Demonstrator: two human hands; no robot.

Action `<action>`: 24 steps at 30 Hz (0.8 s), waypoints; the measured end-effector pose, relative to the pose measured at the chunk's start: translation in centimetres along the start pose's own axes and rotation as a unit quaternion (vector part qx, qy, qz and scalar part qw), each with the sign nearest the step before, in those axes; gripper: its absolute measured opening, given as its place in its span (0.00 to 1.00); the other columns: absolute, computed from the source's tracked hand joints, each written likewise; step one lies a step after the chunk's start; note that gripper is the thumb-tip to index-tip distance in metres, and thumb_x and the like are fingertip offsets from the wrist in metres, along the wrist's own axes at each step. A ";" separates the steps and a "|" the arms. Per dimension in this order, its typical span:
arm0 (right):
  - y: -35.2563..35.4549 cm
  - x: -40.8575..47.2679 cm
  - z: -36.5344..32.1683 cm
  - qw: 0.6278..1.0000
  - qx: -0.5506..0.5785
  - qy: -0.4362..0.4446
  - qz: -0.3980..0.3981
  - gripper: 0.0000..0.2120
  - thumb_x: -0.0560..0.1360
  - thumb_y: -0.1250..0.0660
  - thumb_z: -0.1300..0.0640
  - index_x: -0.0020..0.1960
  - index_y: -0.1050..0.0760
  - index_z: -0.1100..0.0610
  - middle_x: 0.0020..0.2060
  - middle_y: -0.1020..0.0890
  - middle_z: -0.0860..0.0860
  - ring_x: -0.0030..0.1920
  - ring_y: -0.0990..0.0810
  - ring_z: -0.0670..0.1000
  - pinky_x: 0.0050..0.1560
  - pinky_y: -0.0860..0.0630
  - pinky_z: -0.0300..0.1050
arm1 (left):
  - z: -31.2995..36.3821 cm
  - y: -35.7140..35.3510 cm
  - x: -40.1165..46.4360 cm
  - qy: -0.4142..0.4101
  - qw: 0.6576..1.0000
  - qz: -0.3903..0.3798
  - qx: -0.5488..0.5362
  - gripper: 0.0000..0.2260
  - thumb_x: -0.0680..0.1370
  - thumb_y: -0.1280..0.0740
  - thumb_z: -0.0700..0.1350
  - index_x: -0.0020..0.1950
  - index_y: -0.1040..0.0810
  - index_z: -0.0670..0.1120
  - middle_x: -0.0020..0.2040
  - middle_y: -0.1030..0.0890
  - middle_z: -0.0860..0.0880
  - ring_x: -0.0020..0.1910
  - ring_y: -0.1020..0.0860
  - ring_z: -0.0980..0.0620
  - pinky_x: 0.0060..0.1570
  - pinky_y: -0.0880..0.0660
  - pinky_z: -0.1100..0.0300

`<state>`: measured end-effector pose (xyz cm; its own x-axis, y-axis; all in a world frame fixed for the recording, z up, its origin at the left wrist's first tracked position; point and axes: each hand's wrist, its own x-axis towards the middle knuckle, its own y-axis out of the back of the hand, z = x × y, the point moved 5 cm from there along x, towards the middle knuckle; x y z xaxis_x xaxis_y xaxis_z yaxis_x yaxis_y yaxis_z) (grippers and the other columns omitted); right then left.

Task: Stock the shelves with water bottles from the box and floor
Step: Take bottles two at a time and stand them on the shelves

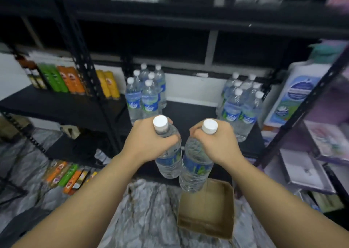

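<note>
Both hands grip clear plastic water bottles by their necks: left hand (149, 138) one bottle (169, 161), right hand (213, 140) another (196, 164), above the open brown cardboard box (209, 219).

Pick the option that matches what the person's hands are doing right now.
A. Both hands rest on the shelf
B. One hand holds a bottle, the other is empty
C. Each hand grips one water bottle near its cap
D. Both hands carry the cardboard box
C: the left hand grips the left bottle and the right hand grips the right bottle, each just below its white cap, above the cardboard box on the floor.
</note>
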<state>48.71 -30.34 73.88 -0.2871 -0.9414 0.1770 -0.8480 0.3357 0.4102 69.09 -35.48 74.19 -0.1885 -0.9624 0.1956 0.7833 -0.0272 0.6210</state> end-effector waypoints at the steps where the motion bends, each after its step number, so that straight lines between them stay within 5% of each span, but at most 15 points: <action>1: 1.8 1.0 -0.7 1.000 0.003 0.010 0.014 0.04 0.70 0.26 0.58 0.37 0.14 0.51 0.37 0.13 0.44 0.44 0.15 0.45 0.49 0.18 0.51 | 1.8 -0.2 0.9 -0.012 1.000 0.004 -0.001 0.15 0.63 0.24 0.59 0.48 0.15 0.59 0.42 0.15 0.62 0.46 0.18 0.64 0.49 0.18 0.56; 8: 13.3 7.5 -7.1 0.992 0.000 0.097 0.076 0.10 0.70 0.24 0.57 0.40 0.18 0.64 0.37 0.16 0.59 0.34 0.23 0.47 0.36 0.25 0.49 | 14.9 0.0 6.4 -0.100 0.995 0.030 0.000 0.05 0.68 0.21 0.53 0.41 0.16 0.57 0.37 0.15 0.61 0.41 0.18 0.64 0.46 0.18 0.55; 13: 20.0 10.1 -11.4 0.983 0.010 0.159 0.091 0.13 0.72 0.23 0.53 0.36 0.20 0.61 0.33 0.17 0.56 0.33 0.25 0.47 0.38 0.27 0.47 | 23.5 0.9 9.2 -0.164 0.985 0.052 0.008 0.11 0.67 0.26 0.62 0.41 0.14 0.56 0.37 0.15 0.59 0.42 0.17 0.61 0.48 0.19 0.53; 18: 25.0 11.8 -14.4 0.973 0.028 0.197 0.115 0.15 0.73 0.23 0.53 0.37 0.22 0.63 0.26 0.25 0.49 0.30 0.30 0.48 0.36 0.31 0.46 | 29.4 1.2 12.1 -0.202 0.977 0.058 -0.020 0.10 0.71 0.25 0.60 0.41 0.14 0.55 0.37 0.14 0.56 0.38 0.17 0.60 0.46 0.17 0.50; 24: 29.4 14.6 -17.6 0.964 0.031 0.227 0.135 0.16 0.68 0.23 0.50 0.38 0.22 0.64 0.27 0.25 0.51 0.30 0.30 0.49 0.35 0.31 0.50 | 35.7 2.3 15.9 -0.250 0.966 0.059 -0.034 0.22 0.64 0.29 0.67 0.41 0.14 0.49 0.37 0.13 0.52 0.41 0.14 0.52 0.47 0.17 0.44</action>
<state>27.49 -33.67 104.29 -0.2878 -0.7043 0.6490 -0.7987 0.5504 0.2432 46.75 -41.18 105.86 -0.3447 -0.7098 0.6143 0.8503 0.0411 0.5247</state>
